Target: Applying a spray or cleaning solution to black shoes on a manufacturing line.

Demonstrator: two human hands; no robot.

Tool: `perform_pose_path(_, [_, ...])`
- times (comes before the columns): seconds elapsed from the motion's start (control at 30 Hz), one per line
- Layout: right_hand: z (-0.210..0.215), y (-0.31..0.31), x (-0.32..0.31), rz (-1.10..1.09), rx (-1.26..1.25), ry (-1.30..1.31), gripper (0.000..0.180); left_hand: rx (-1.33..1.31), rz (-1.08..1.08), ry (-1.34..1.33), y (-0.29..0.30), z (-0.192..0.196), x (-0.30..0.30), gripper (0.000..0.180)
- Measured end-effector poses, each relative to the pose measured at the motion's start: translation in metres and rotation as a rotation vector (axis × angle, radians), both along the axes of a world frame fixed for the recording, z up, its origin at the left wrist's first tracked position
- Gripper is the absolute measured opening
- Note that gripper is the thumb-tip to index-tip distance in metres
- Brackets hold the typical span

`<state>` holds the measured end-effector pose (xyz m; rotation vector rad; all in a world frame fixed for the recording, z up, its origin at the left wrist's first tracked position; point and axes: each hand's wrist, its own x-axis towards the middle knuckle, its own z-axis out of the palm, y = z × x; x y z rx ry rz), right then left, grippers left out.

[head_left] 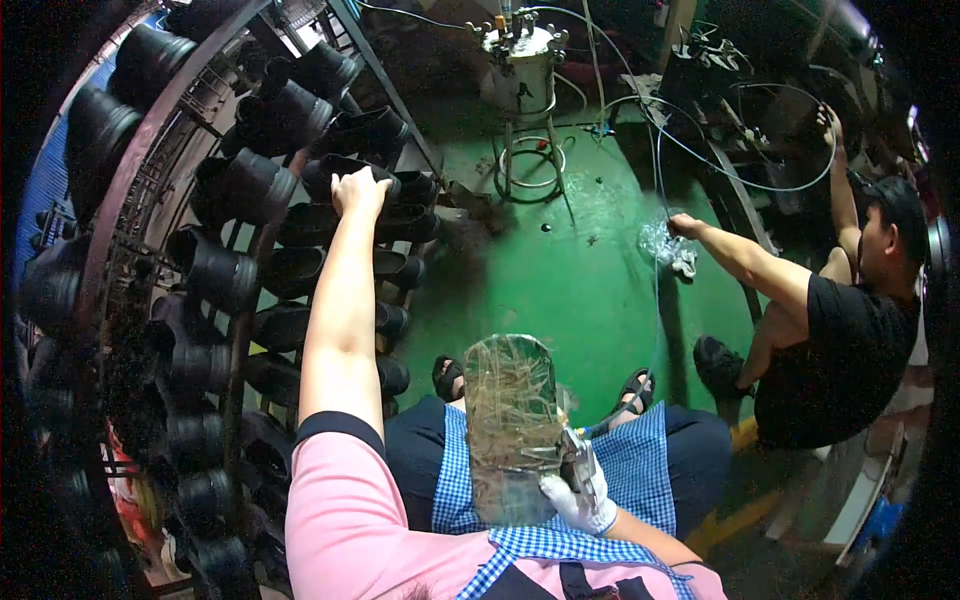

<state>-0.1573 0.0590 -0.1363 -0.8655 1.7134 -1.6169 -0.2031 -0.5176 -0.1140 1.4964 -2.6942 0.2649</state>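
My left arm stretches out to the shoe rack [264, 230] on the left. My left hand [360, 188], bare, has its fingers closed over the edge of a black shoe [322, 174] on an upper row. Close to my lap, my right hand [582, 503] wears a white glove and is wrapped round a metal spray gun [577, 458]. Beside the gun, in front of my apron, is a rounded, see-through panel [510, 430] covered in brownish, wrinkled tape. How the panel joins the gun cannot be made out.
A metal pressure tank [522, 70] on legs stands on the green floor [590, 310] ahead, with hoses looping from it. At right a co-worker [835, 330] in black sits low, one hand by a crumpled clear plastic bag [660, 240]. Rows of black shoes [215, 270] fill the left.
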Motion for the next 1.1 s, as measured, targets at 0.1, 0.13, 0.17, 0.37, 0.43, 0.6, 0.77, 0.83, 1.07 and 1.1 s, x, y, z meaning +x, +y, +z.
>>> perform_pose_path(0.1, [0.007, -0.009, -0.004, 0.002, -0.126, 0.18, 0.067, 0.108, -0.13, 0.257, 0.012, 0.018, 0.037, 0.042])
perform_pose_path(0.13, [0.004, -0.007, -0.001, 0.009, -0.139, 0.148, 0.066, 0.225, -0.225, 0.448, 0.021, 0.028, 0.053, 0.039])
perform_pose_path(0.17, [0.01, -0.007, -0.002, 0.053, -0.123, 0.09, 0.065, 0.529, -0.294, 0.763, 0.037, 0.037, 0.072, 0.033])
perform_pose_path(0.37, [0.006, -0.01, -0.002, -0.002, -0.1, 0.038, 0.057, 0.675, -0.476, 0.783, 0.245, 0.13, 0.144, 0.031])
perform_pose_path(0.43, [0.0, -0.018, -0.002, -0.034, -0.143, -0.009, 0.055, 0.507, -0.657, 0.593, 0.315, 0.164, 0.163, 0.028])
perform_pose_path(0.6, [0.003, -0.02, 0.002, -0.064, -0.133, 0.02, 0.051, 0.458, -0.943, 0.216, 0.432, 0.17, 0.207, 0.026])
perform_pose_path(0.77, [-0.012, -0.015, -0.007, -0.127, -0.085, -0.069, 0.039, 0.46, -0.931, 0.185, 0.478, 0.131, 0.215, 0.032])
perform_pose_path(0.83, [-0.029, -0.013, -0.006, -0.107, 0.078, -0.087, 0.035, 0.391, -0.835, 0.344, 0.488, 0.117, 0.225, 0.051])
perform_pose_path(1.07, [-0.035, 0.033, -0.004, 0.071, -0.025, 0.389, 0.029, 0.186, -1.035, 0.24, 0.487, 0.121, 0.224, 0.048])
perform_pose_path(1.1, [-0.02, 0.043, -0.004, 0.026, -0.077, 0.345, 0.027, 0.088, -1.034, 0.239, 0.491, 0.122, 0.22, 0.044])
